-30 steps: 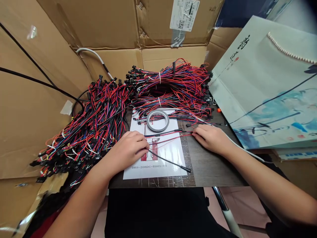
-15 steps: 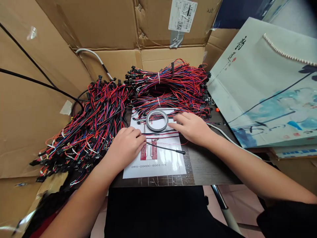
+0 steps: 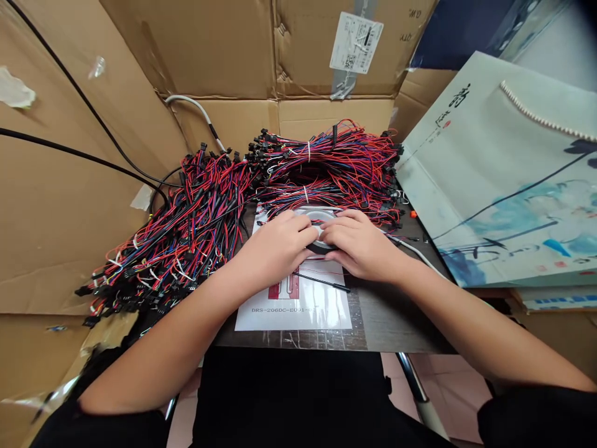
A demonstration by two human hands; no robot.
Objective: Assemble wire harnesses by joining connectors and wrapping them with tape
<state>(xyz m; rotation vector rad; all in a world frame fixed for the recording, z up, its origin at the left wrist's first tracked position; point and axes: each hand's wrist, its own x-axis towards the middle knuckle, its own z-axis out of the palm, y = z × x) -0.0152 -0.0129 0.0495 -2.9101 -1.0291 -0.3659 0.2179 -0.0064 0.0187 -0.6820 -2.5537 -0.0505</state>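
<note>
Both hands meet over a grey-and-black roll of tape (image 3: 321,249), which lies above a printed sheet (image 3: 321,314) on the dark table. On the roll's left side, my left hand (image 3: 284,246) has its fingers bent and closed at the ring. My right hand (image 3: 358,244) curls over the right side, thumb low and fingers at the ring's opening. The fingertips of the two hands nearly touch, and what lies between them is partly hidden. From beneath my left hand runs a thin black cable (image 3: 326,283) with a thicker end, lying across the sheet.
Bundled red, blue and black wire harnesses (image 3: 326,162) are stacked at the back. A loose heap of more harnesses (image 3: 205,211) fills the left. Cardboard walls (image 3: 224,50) enclose the back and left; a pale paper bag (image 3: 504,180) leans at the right beside a white cable (image 3: 420,256).
My left hand has moved up and right from the cable to the tape roll. My right hand has closed in on the roll's right side. The view has shifted slightly.
</note>
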